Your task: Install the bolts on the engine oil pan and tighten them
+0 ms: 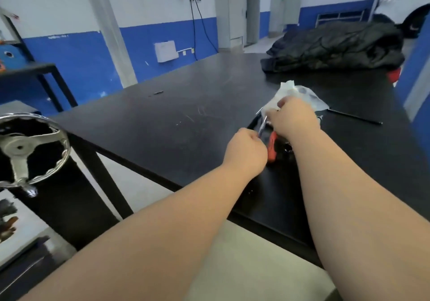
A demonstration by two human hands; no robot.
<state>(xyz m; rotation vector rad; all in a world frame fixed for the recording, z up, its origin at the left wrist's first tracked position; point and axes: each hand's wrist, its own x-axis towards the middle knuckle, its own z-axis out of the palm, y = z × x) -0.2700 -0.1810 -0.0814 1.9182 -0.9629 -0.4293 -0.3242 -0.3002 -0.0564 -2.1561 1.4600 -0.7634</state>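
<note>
Both my hands work over a black table (176,119). My left hand (246,153) is curled round the lower end of a thin silver metal tool (262,127). My right hand (293,118) closes on the tool's upper end, next to a clear plastic bag (302,96) lying just beyond it. An orange-handled tool (271,147) lies on the table between my hands, partly hidden by them. No oil pan or bolts can be made out; the bag's contents are unclear.
A thin black rod (356,117) lies right of the bag. A dark jacket (337,47) is heaped at the table's far right. A chrome handwheel (28,147) on a stand sits at the left. A small dark piece (158,93) lies mid-table.
</note>
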